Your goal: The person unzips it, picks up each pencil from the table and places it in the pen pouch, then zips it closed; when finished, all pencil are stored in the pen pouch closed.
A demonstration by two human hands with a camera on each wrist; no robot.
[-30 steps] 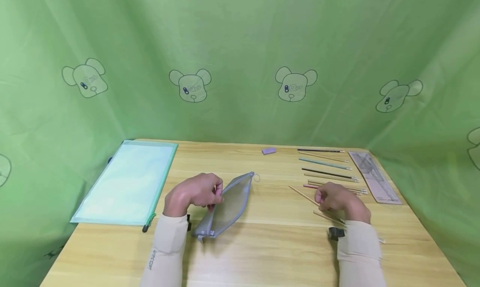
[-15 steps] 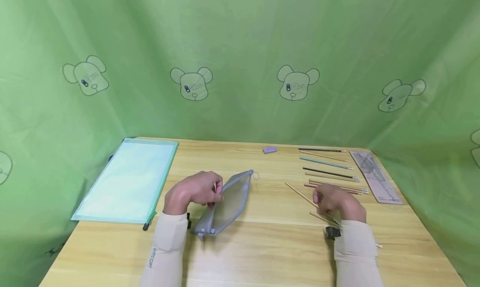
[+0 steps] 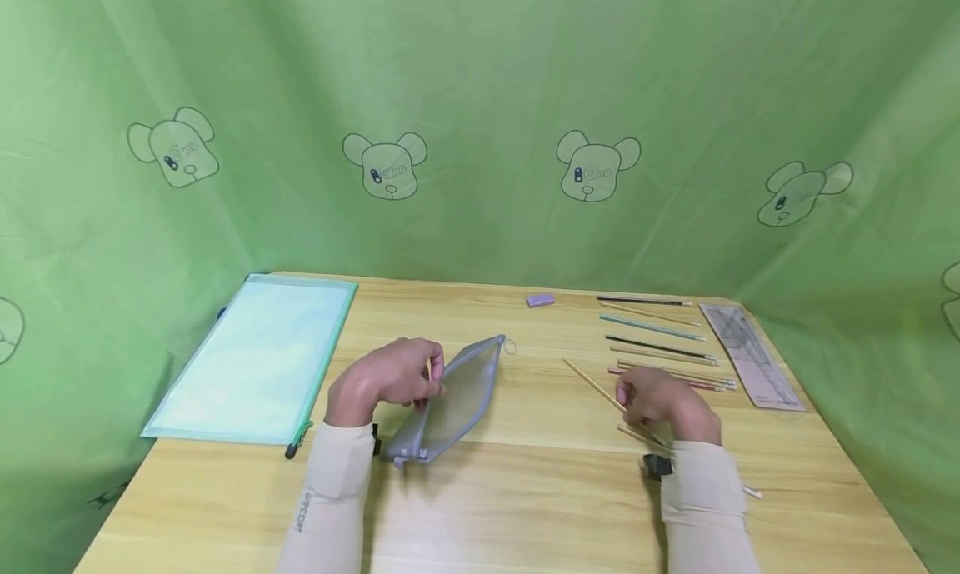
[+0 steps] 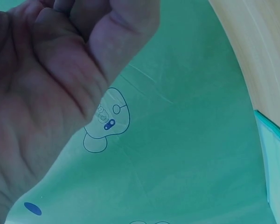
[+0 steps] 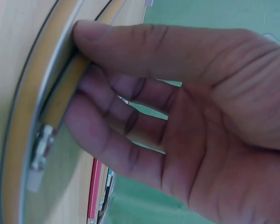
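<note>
"Near the middle of the desk (image 3: 525, 516), what was the left hand (image 3: 390, 376) doing?"

"Its thumb and fingers were pinching the left rim of a grey pouch (image 3: 459, 399), which slanted from near left to far right with its mouth gaping. The left-wrist view cut off the fingertips, so I went by the head view."

"And the right hand (image 3: 663, 399)?"

"That one pinched a yellow pencil (image 3: 592, 382) between thumb and fingers, to the right of the pouch and apart from it. The pencil's eraser end came out below the fingers in the right-wrist view; its other end pointed far left. Whether it touched the desk, I couldn't tell."

"Anything close by?"

"A second pencil (image 3: 640, 434) lay just to the near side, partly hidden by the right hand and sleeve (image 3: 705, 495)."

"Farther out?"

"Beyond the right hand, pencils lay in a loose row: a red one (image 3: 705, 385), dark ones (image 3: 652, 345), a teal one (image 3: 652, 327) and several yellow ones (image 3: 648, 313). Right of them was a flat packet of rulers (image 3: 750, 357). Along the far edge, left of the row, sat a purple eraser (image 3: 540, 300)."

"On the left side?"

"A pale-blue zip folder (image 3: 251, 361) lay flat, and a green curtain (image 3: 480, 57) hung behind everything."
</note>
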